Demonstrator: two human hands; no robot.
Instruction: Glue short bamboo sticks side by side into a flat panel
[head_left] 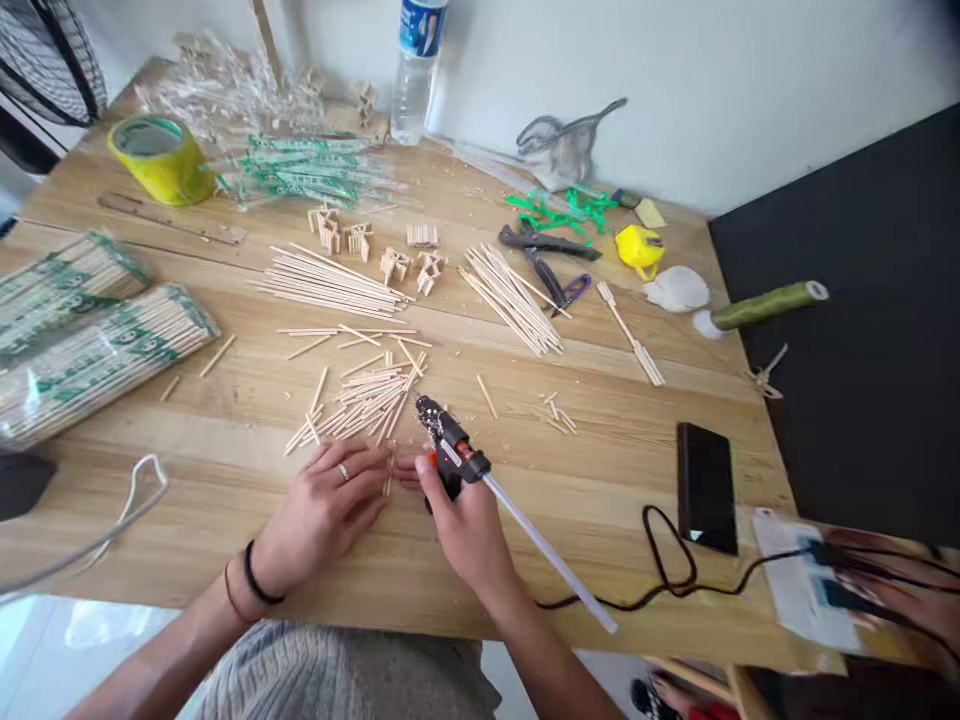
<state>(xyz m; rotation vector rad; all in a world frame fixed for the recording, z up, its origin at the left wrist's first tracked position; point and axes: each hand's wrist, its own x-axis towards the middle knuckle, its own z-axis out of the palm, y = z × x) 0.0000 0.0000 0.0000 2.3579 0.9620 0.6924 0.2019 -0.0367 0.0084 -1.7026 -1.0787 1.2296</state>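
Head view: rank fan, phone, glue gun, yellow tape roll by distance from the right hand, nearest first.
1. Glue gun: held in the right hand.
2. Phone: right side of the table.
3. Yellow tape roll: back left of the table.
4. Fan: beyond the roll, top-left corner of the view.

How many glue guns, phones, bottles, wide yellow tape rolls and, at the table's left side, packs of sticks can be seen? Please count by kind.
Glue gun: 1
Phone: 1
Bottle: 1
Wide yellow tape roll: 1
Packs of sticks: 2
Total: 6
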